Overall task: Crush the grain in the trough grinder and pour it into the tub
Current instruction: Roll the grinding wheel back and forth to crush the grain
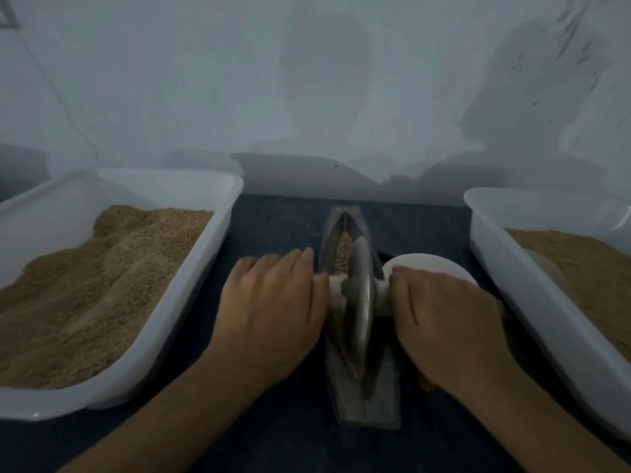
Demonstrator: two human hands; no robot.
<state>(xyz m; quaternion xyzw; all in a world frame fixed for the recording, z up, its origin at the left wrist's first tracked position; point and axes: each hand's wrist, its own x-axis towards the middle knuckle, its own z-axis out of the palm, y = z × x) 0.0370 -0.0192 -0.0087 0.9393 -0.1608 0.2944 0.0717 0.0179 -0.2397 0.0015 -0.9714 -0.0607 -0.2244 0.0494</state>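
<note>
Grain [344, 249] lies in the narrow metal trough grinder [367, 397] at mid-counter, on the dark blue counter [273, 445]. Nearest, the left hand [273, 302] and right hand [444, 319] rest flat with straight fingers on the pale axle [336, 290] either side of the upright grinding wheel [360, 295]. A white bowl [426, 264] sits behind the right hand. Left tub [112, 380] and right tub [532, 302] flank the grinder, both holding meal.

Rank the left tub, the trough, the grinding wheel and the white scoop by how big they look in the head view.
1. left tub, clearly largest.
2. trough.
3. grinding wheel.
4. white scoop, unsure: the right hand covers most of it, so it may rival the wheel.
</note>
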